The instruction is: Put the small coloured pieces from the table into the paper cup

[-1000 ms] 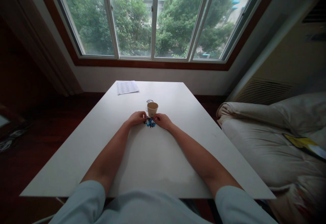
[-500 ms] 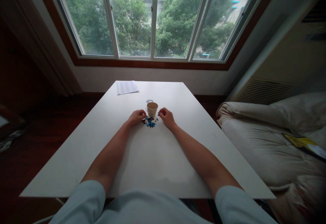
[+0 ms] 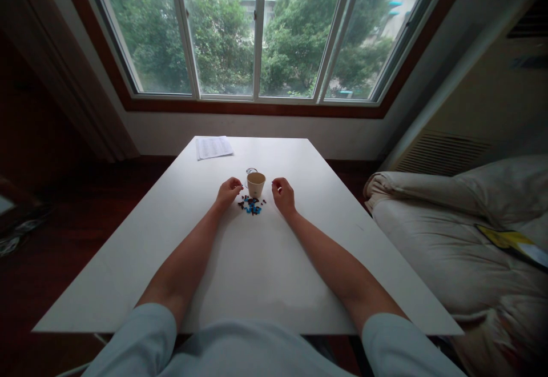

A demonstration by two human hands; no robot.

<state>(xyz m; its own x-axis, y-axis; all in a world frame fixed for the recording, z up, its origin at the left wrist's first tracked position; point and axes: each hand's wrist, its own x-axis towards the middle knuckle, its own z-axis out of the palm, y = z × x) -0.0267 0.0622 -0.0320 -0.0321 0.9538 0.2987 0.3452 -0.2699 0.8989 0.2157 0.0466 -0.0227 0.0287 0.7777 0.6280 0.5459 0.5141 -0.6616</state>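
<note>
A light tan paper cup (image 3: 256, 186) stands upright near the middle of the white table (image 3: 274, 274). Just in front of it lies a loose pile of small blue and dark red pieces (image 3: 252, 207), too small to name. To the left of the cup is my left hand (image 3: 230, 191), its fingertips pinched together close to the cup's side. My right hand (image 3: 283, 195) is to the right of the cup, thumb and finger closed, with a tiny dark speck at the tips. What either pinch holds is too small to make out.
Behind the cup lies a thin loop of wire or string (image 3: 252, 170). Printed papers (image 3: 214, 147) rest at the table's far left corner. A cushioned sofa (image 3: 428, 240) is on the right, and a window (image 3: 257, 34) spans the far wall.
Both hands have moved up and away from the pile, the left to the left and the right to the right. The cup has stayed put.
</note>
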